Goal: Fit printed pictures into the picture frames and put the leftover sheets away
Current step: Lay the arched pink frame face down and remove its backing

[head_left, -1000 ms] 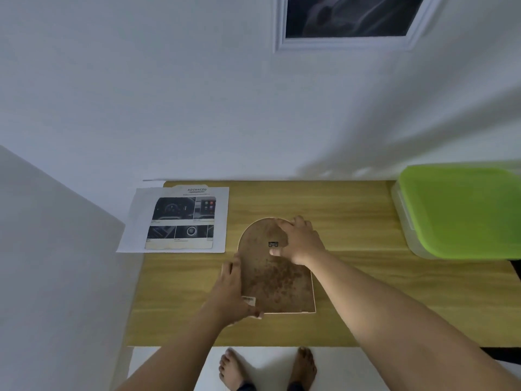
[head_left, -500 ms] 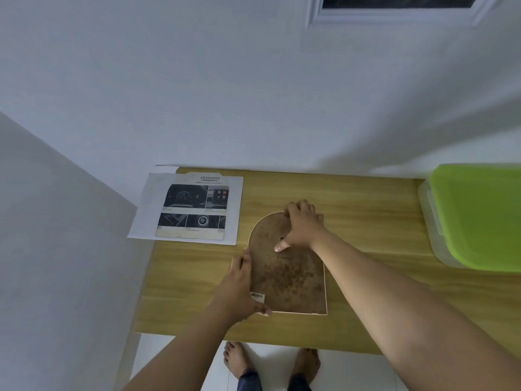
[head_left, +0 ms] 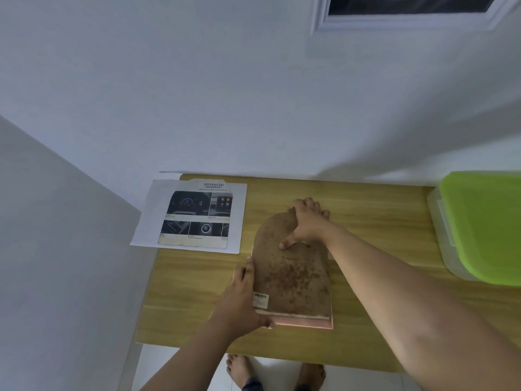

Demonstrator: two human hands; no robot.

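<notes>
A person works at an arched picture frame (head_left: 293, 272) lying face down at the centre of the wooden table (head_left: 197, 292), brown backing up. The right hand (head_left: 307, 221) has shifted to the arched top, its fingers (head_left: 308, 203) curled over that edge and the thumb pressed on the backing. The left hand (head_left: 239, 300) grips the frame's left side, thumb at the lower corner beside the barcode sticker (head_left: 260, 299).

A pink strip now shows along the frame's near edge, where half a second ago only a thin pale line appeared. The backing is probably being prised loose or the frame tipped; which one cannot be told.

The printed picture (head_left: 197, 215) waits unfitted at centre left, overhanging the table's edge. A green-lidded box (head_left: 485, 227) sits at right.
</notes>
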